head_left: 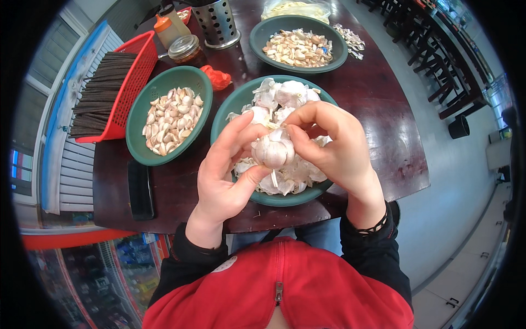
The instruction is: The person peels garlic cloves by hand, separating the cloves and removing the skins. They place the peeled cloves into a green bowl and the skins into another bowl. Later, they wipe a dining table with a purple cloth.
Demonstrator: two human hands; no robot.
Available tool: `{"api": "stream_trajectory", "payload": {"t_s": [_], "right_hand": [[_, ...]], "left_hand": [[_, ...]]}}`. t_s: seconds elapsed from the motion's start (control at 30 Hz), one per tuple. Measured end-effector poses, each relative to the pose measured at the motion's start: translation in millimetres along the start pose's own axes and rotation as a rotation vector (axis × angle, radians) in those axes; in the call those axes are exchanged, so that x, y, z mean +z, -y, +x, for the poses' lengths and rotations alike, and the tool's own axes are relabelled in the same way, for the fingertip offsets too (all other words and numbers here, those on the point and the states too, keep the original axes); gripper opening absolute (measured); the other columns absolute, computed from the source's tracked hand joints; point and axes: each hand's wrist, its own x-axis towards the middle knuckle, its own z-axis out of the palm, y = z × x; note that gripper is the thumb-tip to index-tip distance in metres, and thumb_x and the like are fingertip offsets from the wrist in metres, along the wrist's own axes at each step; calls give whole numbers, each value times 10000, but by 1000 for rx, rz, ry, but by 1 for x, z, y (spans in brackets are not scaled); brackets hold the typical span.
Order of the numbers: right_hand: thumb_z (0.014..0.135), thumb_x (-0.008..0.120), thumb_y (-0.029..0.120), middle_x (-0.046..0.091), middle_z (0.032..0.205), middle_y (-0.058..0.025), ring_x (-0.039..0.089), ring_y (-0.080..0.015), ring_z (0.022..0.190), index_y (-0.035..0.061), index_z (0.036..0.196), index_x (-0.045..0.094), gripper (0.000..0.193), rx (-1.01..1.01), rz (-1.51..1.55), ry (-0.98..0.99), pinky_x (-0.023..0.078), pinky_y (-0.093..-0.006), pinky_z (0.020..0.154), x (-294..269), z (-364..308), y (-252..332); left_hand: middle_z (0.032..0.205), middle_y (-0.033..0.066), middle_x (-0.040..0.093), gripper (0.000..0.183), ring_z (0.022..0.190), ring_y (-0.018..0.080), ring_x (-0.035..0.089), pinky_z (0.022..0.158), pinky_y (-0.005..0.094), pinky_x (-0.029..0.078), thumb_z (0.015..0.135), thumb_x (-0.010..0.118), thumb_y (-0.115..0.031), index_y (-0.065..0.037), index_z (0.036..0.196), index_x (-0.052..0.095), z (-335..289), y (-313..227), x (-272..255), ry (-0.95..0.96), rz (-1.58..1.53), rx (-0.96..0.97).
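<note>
A whole garlic bulb (pixel 273 148) with a short stem pointing toward me is held above a green bowl (pixel 230 102) of garlic bulbs and papery skins. My left hand (pixel 225 170) grips the bulb's left side between thumb and fingers. On its upper right, my right hand (pixel 334 143) has thumb and forefinger pinched together at the bulb's skin. To the left, a tilted green bowl (pixel 137 118) contains loose unpeeled garlic cloves (pixel 174 115). Farther back, another green bowl (pixel 259 46) has more cloves, many looking peeled.
A red basket (pixel 129 90) of dark chopsticks stands at the left. A black phone (pixel 140 190) lies on the table's near left. Toward the back are a jar (pixel 186 51), a perforated metal holder (pixel 217 24), a red plastic bag (pixel 217 78) and scattered skins (pixel 350 40).
</note>
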Motion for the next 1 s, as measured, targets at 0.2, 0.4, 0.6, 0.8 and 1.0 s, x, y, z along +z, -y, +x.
{"api": "stream_trajectory", "payload": {"t_s": [0.2, 0.4, 0.6, 0.8, 1.0], "right_hand": [[815, 635, 11, 623, 748, -24, 568, -69, 682, -6, 863, 625, 52, 184, -99, -92, 473, -220, 597, 1, 6, -2], [850, 646, 36, 572, 826, -1, 530, -57, 742, -5, 883, 612, 63, 189, 243, 190, 449, -209, 662, -7, -1, 11], [880, 613, 83, 587, 744, -14, 526, -55, 701, -6, 852, 609, 94, 349, 409, 218, 439, -226, 622, 1, -1, 3], [854, 644, 90, 607, 718, -43, 546, -101, 669, -4, 854, 629, 95, 380, 282, -57, 443, -256, 604, 6, -1, -5], [829, 652, 23, 600, 829, -51, 532, -92, 681, 26, 900, 669, 73, -115, -111, -80, 390, -214, 531, 9, 7, -4]], "left_hand": [[1209, 136, 536, 720, 1092, 198, 565, 944, 329, 454, 828, 638, 52, -6, 1435, 257, 1, -2, -6, -14, -401, -31], [1220, 151, 544, 783, 1086, 192, 567, 942, 312, 451, 796, 635, 90, -17, 1453, 223, 2, -6, -1, 33, -197, -184], [1135, 135, 604, 817, 1003, 187, 605, 914, 308, 462, 741, 688, 78, -19, 1436, 271, 2, -9, 1, 107, 90, -206], [1180, 137, 563, 771, 1035, 220, 591, 887, 327, 486, 804, 697, -21, -24, 1439, 260, 2, -6, 1, 95, -272, -86], [1238, 177, 517, 675, 962, 276, 635, 803, 351, 564, 908, 594, -170, -17, 1448, 218, 4, -10, -3, -47, -574, -248]]}}
